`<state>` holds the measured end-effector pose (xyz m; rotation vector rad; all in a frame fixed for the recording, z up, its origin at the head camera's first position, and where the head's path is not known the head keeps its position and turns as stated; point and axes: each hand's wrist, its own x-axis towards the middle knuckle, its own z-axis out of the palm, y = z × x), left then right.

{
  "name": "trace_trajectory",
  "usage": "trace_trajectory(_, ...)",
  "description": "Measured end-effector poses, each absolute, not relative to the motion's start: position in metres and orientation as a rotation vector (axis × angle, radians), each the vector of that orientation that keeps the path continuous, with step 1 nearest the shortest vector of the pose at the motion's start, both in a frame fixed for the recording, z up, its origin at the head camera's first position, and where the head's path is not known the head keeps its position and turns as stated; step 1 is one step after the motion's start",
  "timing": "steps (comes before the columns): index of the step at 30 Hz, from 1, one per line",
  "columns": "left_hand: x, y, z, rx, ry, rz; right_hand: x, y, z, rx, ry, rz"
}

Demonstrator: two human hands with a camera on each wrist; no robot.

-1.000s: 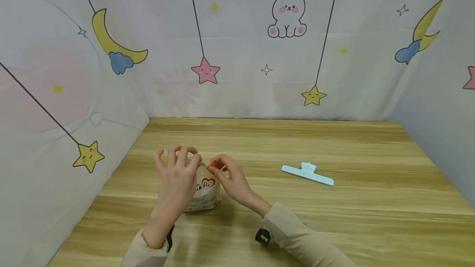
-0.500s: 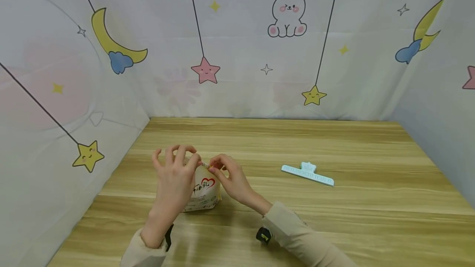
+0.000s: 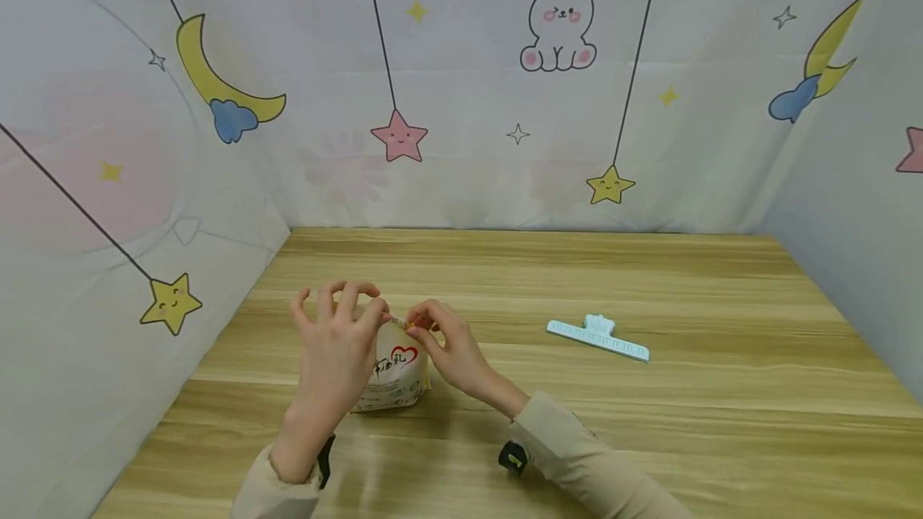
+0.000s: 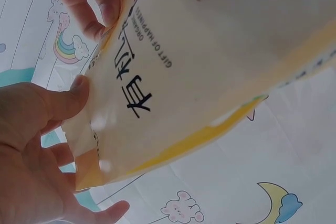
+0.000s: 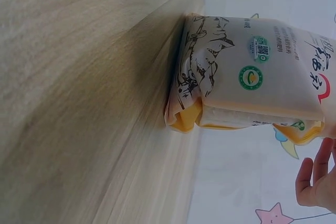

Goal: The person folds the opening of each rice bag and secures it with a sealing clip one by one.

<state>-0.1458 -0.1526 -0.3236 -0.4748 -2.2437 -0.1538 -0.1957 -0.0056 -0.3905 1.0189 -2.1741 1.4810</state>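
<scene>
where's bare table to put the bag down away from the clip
Bare wood lies behind the cream-and-yellow printed bag up to the curtain wall, and right of the pale blue plastic clip. It is crowded at the front left, around both hands.

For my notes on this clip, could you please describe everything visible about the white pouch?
The pouch is a cream, glossy plastic bag with yellow edges, black characters, a red heart and a green seal. It stands upright on the wooden table. The left hand and right hand pinch its top edge.
</scene>
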Motion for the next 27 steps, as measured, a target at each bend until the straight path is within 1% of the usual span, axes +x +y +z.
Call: trace_trajectory(27,-0.1455,-0.1555,-0.3213,-0.483,-2.217,-0.169,-0.1973,-0.0046,-0.3938,1.048,-2.145,1.443)
